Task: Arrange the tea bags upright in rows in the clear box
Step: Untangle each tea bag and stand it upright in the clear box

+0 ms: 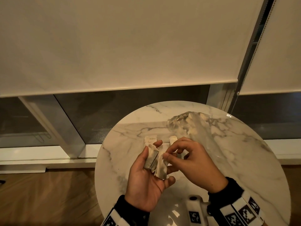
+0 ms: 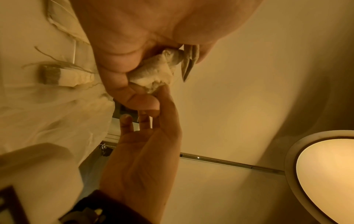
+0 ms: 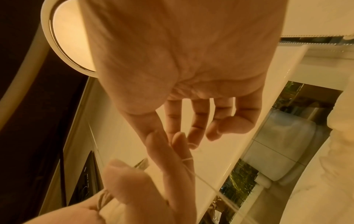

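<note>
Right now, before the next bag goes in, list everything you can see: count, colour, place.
tea bags in hand: at least two, pale beige, held in the left palm.
tea bags in the box: a few, cream, upright beyond the hands; exact count unclear.
clear box: one, transparent, on the table behind the hands, mostly hidden.
plastic bag: one, clear, crumpled, far side of the table.
round table: one, white marble with grey veins.
roller blinds: two, cream, over the window.
left hand: grips the tea bags.
right hand: pinches at one bag's top.
</note>
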Demonstrator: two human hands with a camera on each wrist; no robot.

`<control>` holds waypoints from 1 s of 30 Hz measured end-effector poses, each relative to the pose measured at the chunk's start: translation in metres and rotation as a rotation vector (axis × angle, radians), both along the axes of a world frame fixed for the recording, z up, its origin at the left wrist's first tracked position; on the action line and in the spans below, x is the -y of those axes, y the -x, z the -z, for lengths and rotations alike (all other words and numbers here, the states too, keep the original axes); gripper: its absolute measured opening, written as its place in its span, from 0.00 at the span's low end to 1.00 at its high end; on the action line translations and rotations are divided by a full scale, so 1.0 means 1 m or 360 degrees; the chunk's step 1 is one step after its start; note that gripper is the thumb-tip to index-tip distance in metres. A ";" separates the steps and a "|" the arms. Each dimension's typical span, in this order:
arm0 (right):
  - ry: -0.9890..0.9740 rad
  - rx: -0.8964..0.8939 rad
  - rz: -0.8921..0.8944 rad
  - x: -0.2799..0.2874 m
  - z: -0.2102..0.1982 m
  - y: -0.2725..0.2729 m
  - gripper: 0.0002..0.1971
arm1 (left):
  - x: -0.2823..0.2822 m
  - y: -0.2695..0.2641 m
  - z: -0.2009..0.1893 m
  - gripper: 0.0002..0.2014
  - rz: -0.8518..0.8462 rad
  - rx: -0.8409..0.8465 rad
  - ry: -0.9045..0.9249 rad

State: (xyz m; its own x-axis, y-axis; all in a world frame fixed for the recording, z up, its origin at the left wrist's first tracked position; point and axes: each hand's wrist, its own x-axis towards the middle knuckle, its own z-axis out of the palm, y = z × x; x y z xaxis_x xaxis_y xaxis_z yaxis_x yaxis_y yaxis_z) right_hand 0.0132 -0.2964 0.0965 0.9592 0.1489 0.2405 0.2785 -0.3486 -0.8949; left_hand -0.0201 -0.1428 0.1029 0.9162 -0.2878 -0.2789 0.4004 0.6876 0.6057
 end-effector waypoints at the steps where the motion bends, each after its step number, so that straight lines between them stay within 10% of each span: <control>1: -0.0013 0.0004 0.0000 0.000 0.000 0.000 0.05 | -0.001 -0.001 0.001 0.21 -0.0020 -0.0020 -0.0010; 19: 0.0327 0.0235 -0.0191 -0.002 0.009 -0.002 0.02 | -0.005 -0.008 0.018 0.26 -0.0088 -0.0182 0.0042; 30: -0.0418 0.0103 -0.0131 -0.002 -0.008 -0.001 0.06 | -0.007 -0.012 0.022 0.20 -0.0201 -0.0063 -0.0226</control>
